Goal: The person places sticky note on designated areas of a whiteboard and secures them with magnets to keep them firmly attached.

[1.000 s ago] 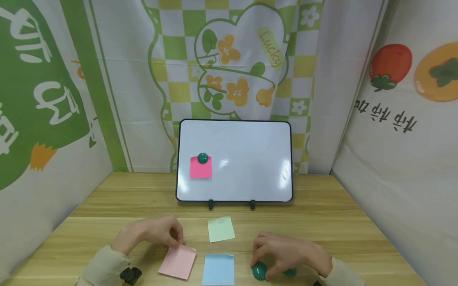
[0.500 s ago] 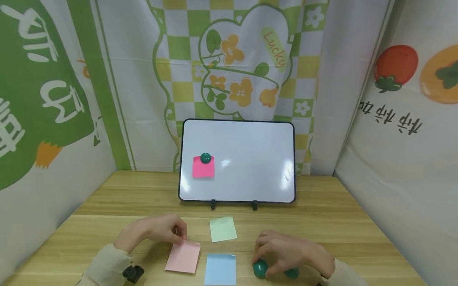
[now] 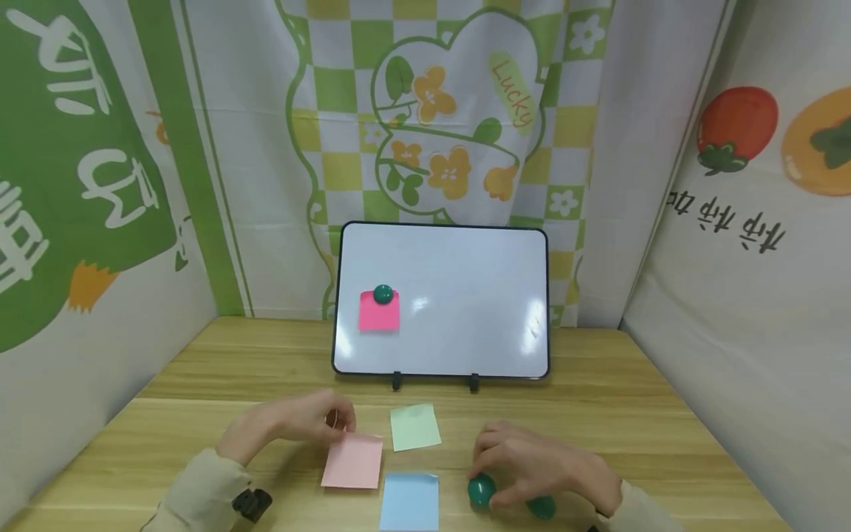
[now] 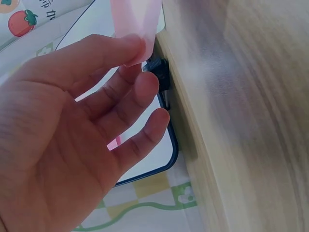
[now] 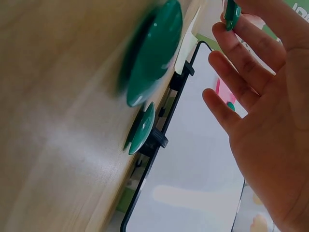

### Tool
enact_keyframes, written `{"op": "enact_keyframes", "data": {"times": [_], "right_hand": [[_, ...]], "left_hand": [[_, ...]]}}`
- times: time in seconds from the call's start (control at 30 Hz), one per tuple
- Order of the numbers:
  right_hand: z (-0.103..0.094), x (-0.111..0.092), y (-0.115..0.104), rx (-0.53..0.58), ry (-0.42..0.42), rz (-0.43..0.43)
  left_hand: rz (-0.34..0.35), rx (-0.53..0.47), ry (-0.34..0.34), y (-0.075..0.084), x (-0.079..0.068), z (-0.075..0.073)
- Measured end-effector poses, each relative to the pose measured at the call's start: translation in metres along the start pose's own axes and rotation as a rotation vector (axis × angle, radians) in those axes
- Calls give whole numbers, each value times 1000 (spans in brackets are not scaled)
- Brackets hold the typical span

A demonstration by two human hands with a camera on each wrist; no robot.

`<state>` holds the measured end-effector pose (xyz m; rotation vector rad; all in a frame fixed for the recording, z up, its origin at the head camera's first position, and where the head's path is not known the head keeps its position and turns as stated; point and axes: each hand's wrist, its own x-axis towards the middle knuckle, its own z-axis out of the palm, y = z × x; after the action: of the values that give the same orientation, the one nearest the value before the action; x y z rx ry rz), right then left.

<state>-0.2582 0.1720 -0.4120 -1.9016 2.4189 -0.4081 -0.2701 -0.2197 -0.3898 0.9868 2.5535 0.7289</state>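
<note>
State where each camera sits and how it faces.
Head: on the head, facing forward and down over table to board; left hand, right hand and sleeves show.
Left wrist: on that wrist, facing pale pink note and board; left hand shows.
Right wrist: on that wrist, facing magnets and board; right hand shows.
Both wrist views share the board.

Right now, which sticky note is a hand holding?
The pale pink note: the left hand pinches its far edge. The green note and blue note lie on the table; the bright pink note is under a magnet on the whiteboard.

Printed curtains [image 3: 445, 133] around wooden table [image 3: 598, 391]
</note>
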Motion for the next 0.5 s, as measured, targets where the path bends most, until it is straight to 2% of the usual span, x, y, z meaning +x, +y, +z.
{"op": "enact_keyframes", "data": {"times": [0.3,0.5], "right_hand": [[-3,2,1,-38,58,-21],[-7,5,-1,-15,67,19]], "left_hand": [[12,41,45,4,8,-10],[43,67,65,9,17,-14]]}}
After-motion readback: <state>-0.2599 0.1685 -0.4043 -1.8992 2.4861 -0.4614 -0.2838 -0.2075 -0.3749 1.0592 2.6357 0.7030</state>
